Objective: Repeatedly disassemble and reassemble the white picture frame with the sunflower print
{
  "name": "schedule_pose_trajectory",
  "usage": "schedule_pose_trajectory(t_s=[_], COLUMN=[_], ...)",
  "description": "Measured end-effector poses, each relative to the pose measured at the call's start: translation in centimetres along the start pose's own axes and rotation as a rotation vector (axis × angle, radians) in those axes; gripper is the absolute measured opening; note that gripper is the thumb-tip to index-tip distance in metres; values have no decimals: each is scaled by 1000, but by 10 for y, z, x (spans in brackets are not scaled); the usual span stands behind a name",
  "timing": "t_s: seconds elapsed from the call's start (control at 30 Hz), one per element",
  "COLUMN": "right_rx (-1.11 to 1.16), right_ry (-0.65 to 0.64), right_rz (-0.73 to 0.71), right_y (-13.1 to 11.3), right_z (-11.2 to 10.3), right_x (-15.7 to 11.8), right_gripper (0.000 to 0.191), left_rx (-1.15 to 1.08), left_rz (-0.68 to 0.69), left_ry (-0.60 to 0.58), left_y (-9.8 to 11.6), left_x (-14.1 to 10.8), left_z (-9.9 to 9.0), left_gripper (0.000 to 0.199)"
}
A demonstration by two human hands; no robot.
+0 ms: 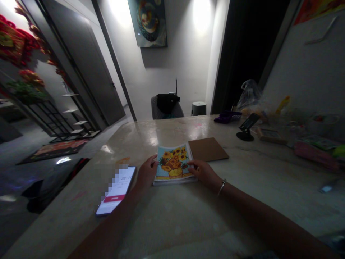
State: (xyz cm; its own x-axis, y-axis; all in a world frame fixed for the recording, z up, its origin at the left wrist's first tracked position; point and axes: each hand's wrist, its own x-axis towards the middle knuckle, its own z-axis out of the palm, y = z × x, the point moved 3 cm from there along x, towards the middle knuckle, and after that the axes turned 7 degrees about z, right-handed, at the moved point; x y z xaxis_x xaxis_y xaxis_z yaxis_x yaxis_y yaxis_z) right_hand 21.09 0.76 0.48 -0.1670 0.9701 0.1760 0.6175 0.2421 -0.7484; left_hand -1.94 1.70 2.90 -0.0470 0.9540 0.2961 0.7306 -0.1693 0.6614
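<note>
— While a polished pale stone tabletop [129, 144] spans the view, where does the picture lie?

— Near the person, a curled sunflower-and-vase picture sheet [174, 163] sits on a thin pale stack [172, 182], just beside a square brown cardboard board [207, 149].

— How do the person's hands stand?

— The left grip [147, 173] and right grip [205, 174] touch opposite edges of the sheet; whether either pinches it or merely rests there cannot be told, as their undersides are hidden.

— What could go wrong?

— A careless push could slide the curled sheet off its stack, and the left forearm [113, 230] could knock the nearby smartphone [115, 190].

— Anything hard to make out?

— The smartphone's screen is partly blurred.
</note>
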Motion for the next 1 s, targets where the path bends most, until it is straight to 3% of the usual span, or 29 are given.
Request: schedule_pose_trajectory(t_s=[0.3, 1.0], right_rx=[-206, -382], right_ry=[23, -78], right_rz=[-93, 45], right_y=[-4, -2], right_z=[-4, -12], right_x=[-5, -8], right_gripper=[15, 28], left_rx=[189, 321], left_rz=[112, 247], left_ry=[-81, -201], left_y=[-6, -2], left_x=[1, -6], left_z=[6, 12], left_gripper=[33, 32])
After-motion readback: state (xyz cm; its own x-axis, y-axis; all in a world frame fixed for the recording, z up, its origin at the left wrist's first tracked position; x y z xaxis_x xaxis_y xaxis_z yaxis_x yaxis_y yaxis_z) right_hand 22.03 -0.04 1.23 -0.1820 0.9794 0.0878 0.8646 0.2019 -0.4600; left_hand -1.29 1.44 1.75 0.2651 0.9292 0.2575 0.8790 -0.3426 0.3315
